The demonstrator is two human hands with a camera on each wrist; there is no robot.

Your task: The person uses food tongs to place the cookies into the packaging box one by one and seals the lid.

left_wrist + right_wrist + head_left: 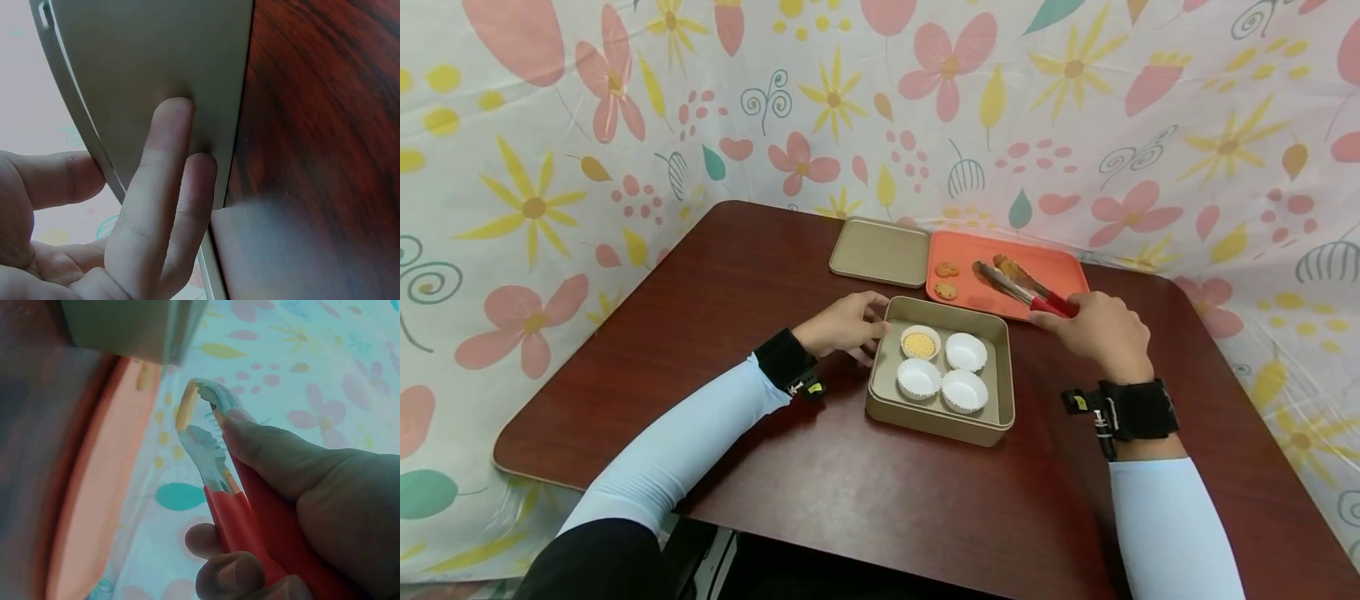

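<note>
Head view, from the far left: a pale blue sleeve point(681, 446) leads to our left hand point(842, 323), which rests against the left wall of a gold tin point(934, 423). In the left wrist view, two of its fingers lie nearly straight, their tips touching the tin's outer side, while the thumb lies by the rim; we hold nothing in that hand. Just behind the tin, a shallow gold lid point(880, 250) lies flat on the brown table point(752, 275).

Four white paper cups stand two by two in the tin. We see a round yellow biscuit point(918, 344) in the back left cup point(934, 332); the other three show their white bottoms.

Further right, an orange tray point(966, 244) sits beside the lid. Near its left edge are two cookies, a knotted-looking one point(947, 269) behind a round, spotted one point(946, 291).

Above that tray reach the metal ends of red-handled tongs point(1018, 294). Our right hand point(1105, 333) grips their handles, fingers curled round them. From the right wrist we make out a pale golden cookie point(185, 406), seen edge-on, between the tips.
</note>
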